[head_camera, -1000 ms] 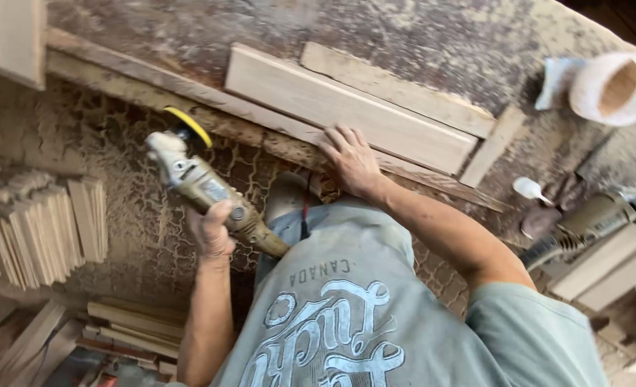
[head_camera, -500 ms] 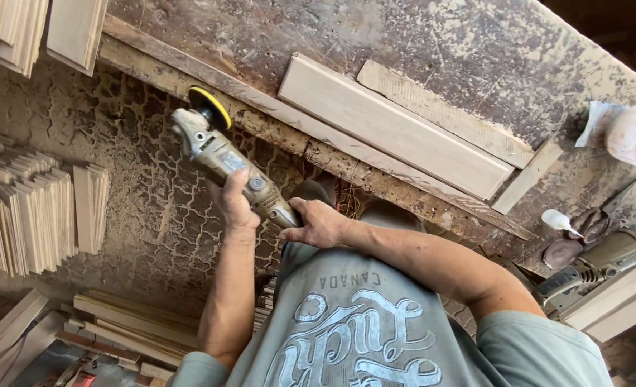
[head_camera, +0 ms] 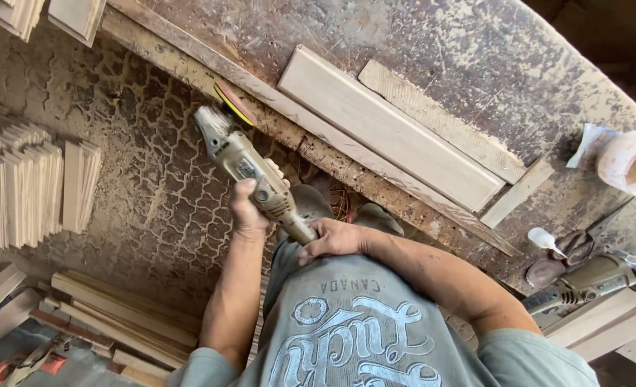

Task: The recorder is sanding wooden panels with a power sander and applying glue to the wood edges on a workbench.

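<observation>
In both hands (head_camera: 250, 208), angle grinder (head_camera: 243, 161)

No package, sign or screen is seen anywhere on the worktop (head_camera: 418, 50) or on the floor beside it. The only label-like item is a small dark plate (head_camera: 244, 168) set on the side of the grey-green body of the angle grinder (head_camera: 250, 175); its shape is roughly oblong, and its markings are too small to be made out. Pale printed lettering and scrollwork are shown on the grey shirt (head_camera: 354, 337).
</observation>
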